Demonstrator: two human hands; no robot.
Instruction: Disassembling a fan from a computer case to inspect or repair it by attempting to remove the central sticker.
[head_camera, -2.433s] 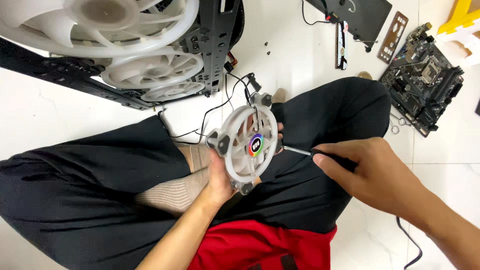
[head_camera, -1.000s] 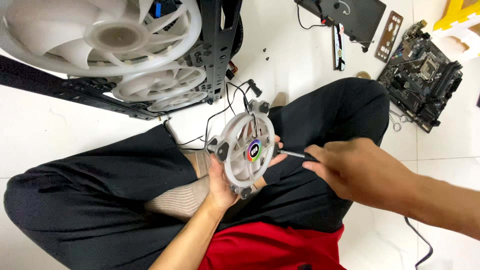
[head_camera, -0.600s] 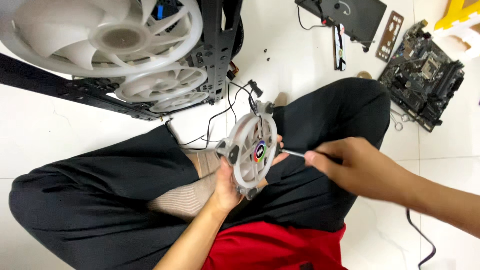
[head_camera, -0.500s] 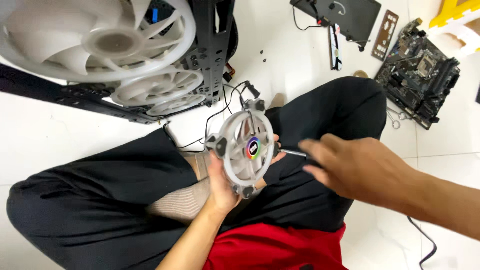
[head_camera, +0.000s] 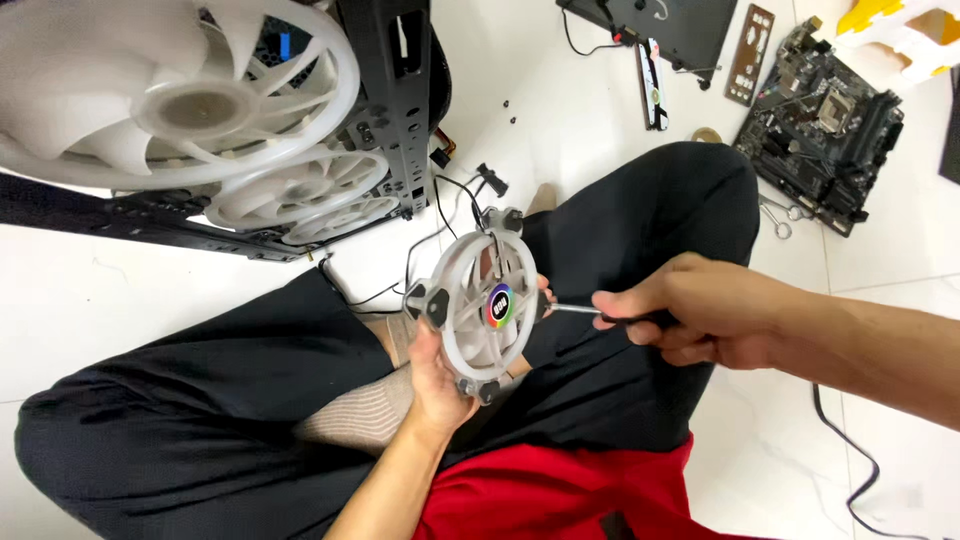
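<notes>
I look down on a white tiled floor (head_camera: 120, 300) where I sit with crossed legs in black trousers (head_camera: 200, 400) and a red shirt (head_camera: 560, 495). On my left lies a black computer case (head_camera: 400, 110) with large white fans (head_camera: 170, 100) mounted in it. Far right on the floor there is a dark motherboard (head_camera: 825, 120), and next to it a narrow metal plate (head_camera: 750, 55).

Compared with half a second ago, the small fan (head_camera: 485, 300) is lowered a little and turned more edge-on toward the right hand; the right hand (head_camera: 700, 310) has moved slightly right and is less blurred now.

My left hand (head_camera: 440, 375) holds the small fan from below and behind, its grip clenched on the round white frame, above my lap between the knees. The fan has dark rubber corners and a coloured ring in the hub, and a thin black cable (head_camera: 440, 230) goes from it toward the case. My right hand is clenched around a screwdriver (head_camera: 585, 311); the shaft points left and its tip seems to touch the right edge of the frame, though I cannot see the contact clearly.
</notes>
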